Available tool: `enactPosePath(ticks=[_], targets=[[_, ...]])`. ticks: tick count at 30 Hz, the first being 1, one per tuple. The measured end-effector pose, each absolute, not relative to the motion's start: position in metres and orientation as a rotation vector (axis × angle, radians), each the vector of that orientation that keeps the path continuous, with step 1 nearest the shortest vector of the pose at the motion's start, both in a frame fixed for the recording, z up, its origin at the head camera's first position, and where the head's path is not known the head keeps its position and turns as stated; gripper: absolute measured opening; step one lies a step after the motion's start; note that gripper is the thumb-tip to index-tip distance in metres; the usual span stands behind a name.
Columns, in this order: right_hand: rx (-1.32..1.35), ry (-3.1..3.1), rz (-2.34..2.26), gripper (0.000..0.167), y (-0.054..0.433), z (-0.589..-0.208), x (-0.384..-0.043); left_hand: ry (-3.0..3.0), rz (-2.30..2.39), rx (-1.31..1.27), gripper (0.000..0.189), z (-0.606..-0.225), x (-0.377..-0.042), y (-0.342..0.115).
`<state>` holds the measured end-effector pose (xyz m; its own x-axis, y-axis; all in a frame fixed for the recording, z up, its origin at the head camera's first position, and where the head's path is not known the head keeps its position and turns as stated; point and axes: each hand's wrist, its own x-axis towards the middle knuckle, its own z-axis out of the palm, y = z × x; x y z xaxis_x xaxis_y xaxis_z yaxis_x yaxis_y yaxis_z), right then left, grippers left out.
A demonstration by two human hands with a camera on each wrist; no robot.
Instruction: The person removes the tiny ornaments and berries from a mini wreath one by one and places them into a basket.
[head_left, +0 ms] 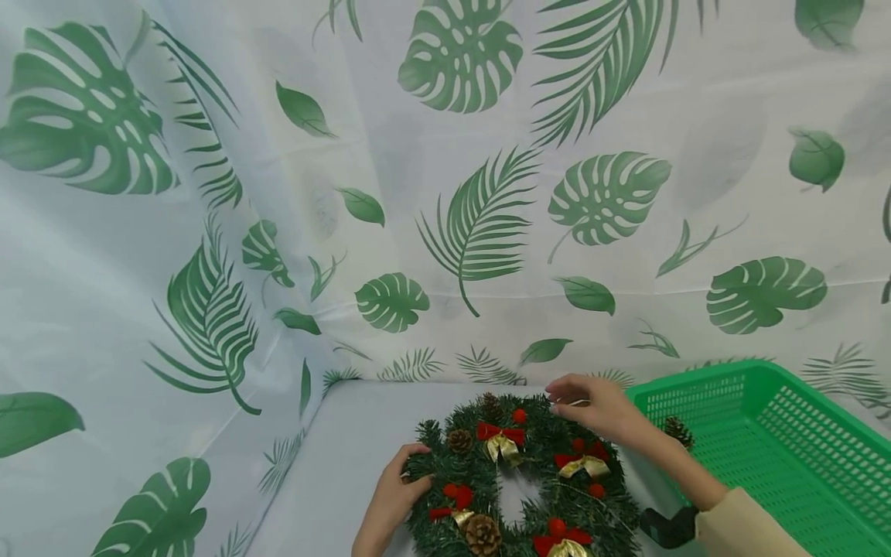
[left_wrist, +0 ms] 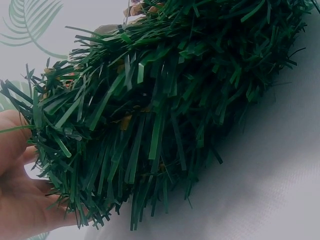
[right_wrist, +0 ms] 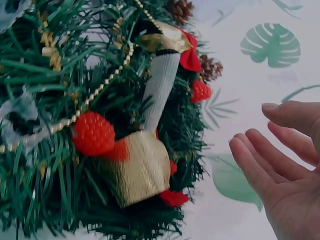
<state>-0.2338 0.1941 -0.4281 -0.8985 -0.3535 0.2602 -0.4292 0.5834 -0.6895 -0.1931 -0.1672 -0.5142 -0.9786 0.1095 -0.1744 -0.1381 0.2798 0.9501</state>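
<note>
A green Christmas wreath [head_left: 435, 534] with red-and-gold bows, red berries and pine cones stands in front of me at the bottom of the head view. My left hand [head_left: 394, 497] grips its left edge; in the left wrist view the tips of that hand's fingers [left_wrist: 57, 216] vanish among the green strands. By the wreath's upper right edge is my right hand [head_left: 602, 408], its fingers loosely bent with nothing between them. The right wrist view shows a gap between this hand [right_wrist: 287, 172] and the wreath's gold ribbon [right_wrist: 142, 170].
To the right stands a green plastic basket [head_left: 828, 406] with a pine cone [head_left: 677, 432] at its left side. A black object [head_left: 667, 528] sits beside my right sleeve. Leaf-printed white cloth [head_left: 487, 325] hangs behind and to the left of the white tabletop [head_left: 334, 456].
</note>
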Motion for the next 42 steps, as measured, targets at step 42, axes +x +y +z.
enactPosePath(ticks=[42], targets=[[0.683, -2.737, 1.328, 0.034, 0.126, -0.452, -0.271, 2.328, 1.793, -0.034, 0.044, -0.516, -0.195, -0.17]])
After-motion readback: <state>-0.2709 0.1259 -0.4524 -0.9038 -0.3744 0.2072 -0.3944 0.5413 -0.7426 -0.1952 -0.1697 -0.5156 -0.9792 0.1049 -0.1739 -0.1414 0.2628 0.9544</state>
